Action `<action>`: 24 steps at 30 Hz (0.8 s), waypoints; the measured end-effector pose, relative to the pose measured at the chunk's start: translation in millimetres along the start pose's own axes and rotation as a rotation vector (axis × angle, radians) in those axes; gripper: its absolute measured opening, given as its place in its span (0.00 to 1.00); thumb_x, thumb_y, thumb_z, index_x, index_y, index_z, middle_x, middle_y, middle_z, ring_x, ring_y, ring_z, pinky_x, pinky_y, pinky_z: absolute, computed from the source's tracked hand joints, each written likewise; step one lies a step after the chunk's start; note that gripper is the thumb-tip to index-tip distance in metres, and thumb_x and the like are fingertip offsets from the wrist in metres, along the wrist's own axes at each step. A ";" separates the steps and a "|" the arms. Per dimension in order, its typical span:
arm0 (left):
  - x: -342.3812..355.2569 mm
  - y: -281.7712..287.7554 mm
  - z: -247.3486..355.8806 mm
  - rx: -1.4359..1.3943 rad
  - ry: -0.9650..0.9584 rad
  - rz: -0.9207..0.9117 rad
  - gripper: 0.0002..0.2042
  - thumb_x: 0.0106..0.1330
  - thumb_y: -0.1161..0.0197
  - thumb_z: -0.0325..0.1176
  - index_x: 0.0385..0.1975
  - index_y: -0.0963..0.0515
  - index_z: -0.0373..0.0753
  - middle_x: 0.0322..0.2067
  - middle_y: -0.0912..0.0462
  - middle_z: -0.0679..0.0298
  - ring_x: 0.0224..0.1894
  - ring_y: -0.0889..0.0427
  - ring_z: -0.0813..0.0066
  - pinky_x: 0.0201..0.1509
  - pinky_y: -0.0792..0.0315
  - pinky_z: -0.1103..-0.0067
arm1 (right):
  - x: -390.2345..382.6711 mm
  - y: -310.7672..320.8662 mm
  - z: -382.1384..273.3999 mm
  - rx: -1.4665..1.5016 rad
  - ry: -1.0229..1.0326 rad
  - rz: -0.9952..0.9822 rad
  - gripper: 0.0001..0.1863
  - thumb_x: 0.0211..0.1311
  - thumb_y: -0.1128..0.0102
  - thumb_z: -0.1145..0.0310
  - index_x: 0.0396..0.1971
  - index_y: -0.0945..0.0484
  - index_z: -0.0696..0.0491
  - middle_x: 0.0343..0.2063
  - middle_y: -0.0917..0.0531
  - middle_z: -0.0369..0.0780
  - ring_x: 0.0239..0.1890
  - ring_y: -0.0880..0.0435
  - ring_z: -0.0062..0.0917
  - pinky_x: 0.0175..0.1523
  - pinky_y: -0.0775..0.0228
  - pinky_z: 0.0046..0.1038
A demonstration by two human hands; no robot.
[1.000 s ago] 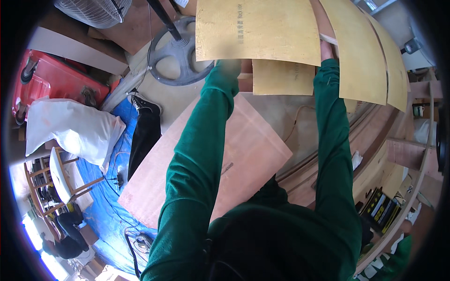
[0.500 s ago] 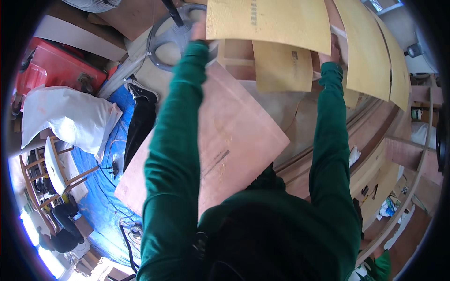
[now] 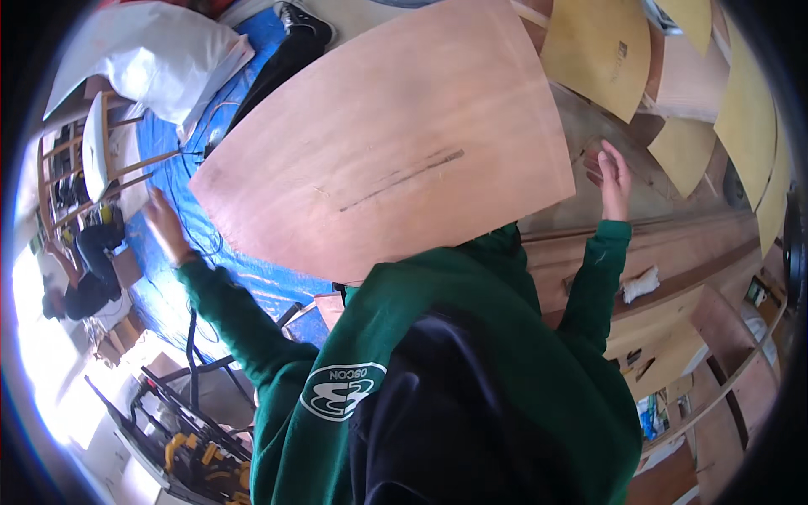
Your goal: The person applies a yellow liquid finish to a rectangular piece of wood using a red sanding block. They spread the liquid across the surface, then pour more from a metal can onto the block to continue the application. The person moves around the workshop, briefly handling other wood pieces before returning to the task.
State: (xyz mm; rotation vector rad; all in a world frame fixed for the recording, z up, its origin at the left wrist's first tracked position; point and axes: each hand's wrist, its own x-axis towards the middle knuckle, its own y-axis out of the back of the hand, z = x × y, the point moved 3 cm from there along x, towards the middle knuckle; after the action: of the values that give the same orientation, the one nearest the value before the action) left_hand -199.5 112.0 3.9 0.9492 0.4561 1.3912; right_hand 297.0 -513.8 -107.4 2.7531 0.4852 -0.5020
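A pinkish plywood board (image 3: 379,126) with a dark streak lies in front of my body, its upper part rising to the top of the view. My left hand (image 3: 166,220) is out beside the board's left corner, fingers apart and empty, slightly blurred. My right hand (image 3: 613,177) is open just beyond the board's right edge, fingers loosely bent with nothing between them, near the yellow sheets (image 3: 589,59). Both arms are in green sleeves. Whether my body touches the board's lower edge is hard to tell.
A leg in black trousers and a sneaker (image 3: 303,42) reaches from behind the board over a blue tarp (image 3: 168,151). At left are a white sack (image 3: 143,59), a wooden chair (image 3: 97,147) and a crouching person (image 3: 93,261). Long planks (image 3: 640,244) run at right; black-and-yellow equipment (image 3: 194,446) stands lower left.
Both my hands have left the yellow sheets and moved down and outward. My view has shifted, putting the pink board higher in the picture and the yellow sheets at upper right.
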 end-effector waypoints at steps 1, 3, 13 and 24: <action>-27.0 -4.7 -35.1 -0.174 0.129 -0.040 0.28 0.71 0.52 0.52 0.44 0.26 0.24 0.37 0.19 0.52 0.40 0.22 0.67 0.46 0.29 0.70 | -0.1 -11.0 -4.8 -0.001 -0.014 -0.031 0.24 0.69 0.48 0.57 0.60 0.33 0.53 0.41 0.18 0.41 0.40 0.18 0.21 0.43 0.26 0.23; -75.7 -4.5 -120.4 0.004 0.092 -0.167 0.27 0.73 0.54 0.50 0.51 0.27 0.28 0.32 0.23 0.60 0.31 0.29 0.73 0.34 0.33 0.75 | 4.7 -42.5 -4.3 0.070 -0.032 -0.165 0.26 0.70 0.52 0.50 0.57 0.30 0.55 0.39 0.18 0.39 0.39 0.18 0.20 0.42 0.26 0.23; -100.4 -23.0 -2.2 -0.685 0.331 -0.210 0.26 0.68 0.49 0.44 0.61 0.34 0.34 0.56 0.29 0.51 0.53 0.27 0.59 0.61 0.32 0.63 | -33.9 -88.7 -60.9 -0.115 0.156 -0.159 0.25 0.63 0.48 0.44 0.44 0.28 0.52 0.26 0.18 0.45 0.29 0.19 0.36 0.36 0.28 0.36; -8.2 86.6 130.0 -0.405 0.023 -0.163 0.30 0.67 0.45 0.53 0.56 0.32 0.31 0.51 0.25 0.53 0.49 0.24 0.63 0.54 0.30 0.70 | -44.1 -155.9 -57.8 0.320 0.136 -0.374 0.30 0.61 0.38 0.52 0.56 0.34 0.56 0.39 0.19 0.43 0.41 0.19 0.27 0.47 0.28 0.32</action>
State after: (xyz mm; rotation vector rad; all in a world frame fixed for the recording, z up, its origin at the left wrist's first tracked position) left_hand -154.8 58.3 143.9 0.5549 0.2480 1.2830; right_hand 215.9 -365.8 -74.4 3.0235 1.0489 -0.5159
